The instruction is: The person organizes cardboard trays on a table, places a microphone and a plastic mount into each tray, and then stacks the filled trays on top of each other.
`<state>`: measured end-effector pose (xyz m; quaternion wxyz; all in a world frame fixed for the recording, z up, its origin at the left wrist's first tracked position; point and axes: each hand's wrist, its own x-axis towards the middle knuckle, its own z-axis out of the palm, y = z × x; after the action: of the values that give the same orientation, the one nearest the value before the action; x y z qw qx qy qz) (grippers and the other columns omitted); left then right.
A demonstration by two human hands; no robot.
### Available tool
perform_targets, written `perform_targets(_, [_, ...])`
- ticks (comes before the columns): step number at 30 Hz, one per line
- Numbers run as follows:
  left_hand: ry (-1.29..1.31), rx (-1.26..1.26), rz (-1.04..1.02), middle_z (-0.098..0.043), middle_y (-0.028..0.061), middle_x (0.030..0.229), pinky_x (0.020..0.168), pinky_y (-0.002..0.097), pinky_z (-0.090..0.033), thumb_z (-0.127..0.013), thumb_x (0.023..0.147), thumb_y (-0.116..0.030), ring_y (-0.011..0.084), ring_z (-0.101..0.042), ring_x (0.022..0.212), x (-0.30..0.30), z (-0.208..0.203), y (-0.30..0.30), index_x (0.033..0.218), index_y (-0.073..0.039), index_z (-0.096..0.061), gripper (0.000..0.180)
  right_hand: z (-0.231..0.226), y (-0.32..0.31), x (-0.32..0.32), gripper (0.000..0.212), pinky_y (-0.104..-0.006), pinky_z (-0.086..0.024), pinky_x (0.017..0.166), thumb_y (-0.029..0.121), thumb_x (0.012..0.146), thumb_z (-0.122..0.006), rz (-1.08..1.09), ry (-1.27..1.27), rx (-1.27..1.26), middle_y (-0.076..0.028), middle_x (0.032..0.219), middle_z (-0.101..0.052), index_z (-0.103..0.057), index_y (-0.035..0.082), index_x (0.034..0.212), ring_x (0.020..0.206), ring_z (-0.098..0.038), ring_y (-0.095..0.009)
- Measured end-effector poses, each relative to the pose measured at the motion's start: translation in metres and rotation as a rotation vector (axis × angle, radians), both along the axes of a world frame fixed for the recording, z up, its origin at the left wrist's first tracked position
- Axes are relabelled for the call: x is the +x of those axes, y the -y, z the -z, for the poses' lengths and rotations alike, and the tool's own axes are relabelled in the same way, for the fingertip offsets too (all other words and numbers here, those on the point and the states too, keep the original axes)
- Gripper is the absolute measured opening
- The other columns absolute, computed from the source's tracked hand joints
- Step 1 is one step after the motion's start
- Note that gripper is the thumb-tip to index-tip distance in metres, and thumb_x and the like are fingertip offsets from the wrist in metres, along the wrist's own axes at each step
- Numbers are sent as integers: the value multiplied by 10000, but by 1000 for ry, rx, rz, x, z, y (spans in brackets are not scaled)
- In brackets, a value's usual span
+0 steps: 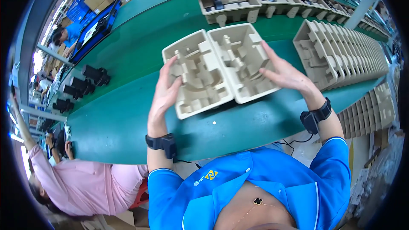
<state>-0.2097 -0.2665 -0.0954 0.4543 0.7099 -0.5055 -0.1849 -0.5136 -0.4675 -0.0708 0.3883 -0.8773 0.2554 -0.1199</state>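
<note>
Two beige moulded-pulp packing trays lie side by side in front of me, their long edges together and their open sides up. My left hand [165,89] grips the left wall of the left tray [198,79], its thumb over the rim. On the other side, my right hand [286,71] holds the right wall of the right tray [238,61], thumb inside and fingers toward the far corner. Both trays have ribbed, shaped hollows with nothing placed in them. The near edges of the trays cast a shadow on the green work surface [123,132].
A long nested stack of similar trays [341,53] leans at the right, with another stack [370,110] lower down. Along the back runs a row of trays [230,12] holding black parts. Several black devices [96,75] stand at the left. A co-worker in pink [85,183] is beside me.
</note>
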Motion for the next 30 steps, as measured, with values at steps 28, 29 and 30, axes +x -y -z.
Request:
perform_targets(28, [413, 329, -539, -362, 280, 1447, 1017, 470, -413, -517, 942, -480, 433, -479, 1245, -141, -50, 18, 1404, -100, -426, 606, -14, 24, 15, 883, -399, -457, 921, 126, 718, -776, -680, -43, -305, -162, 1127, -540, -331, 153, 1480, 1084, -540, -370])
perform_targets(29, [384, 314, -574, -388, 266, 1435, 1007, 466, -420, -518, 941, -482, 421, -497, 1229, -140, -45, 14, 1398, -100, -438, 601, -12, 23, 13, 876, -401, -460, 916, 121, 709, -776, -665, -63, -347, -156, 1114, -542, -346, 148, 1472, 1075, -541, -374])
perform_targets(30, [363, 299, -610, -414, 252, 1424, 998, 462, -428, -519, 940, -483, 408, -514, 1213, -136, -43, 10, 1391, -99, -449, 596, -13, 23, 14, 876, -401, -460, 916, 121, 709, -776, -667, -61, -348, -156, 1114, -542, -346, 148, 1472, 1075, -541, -374])
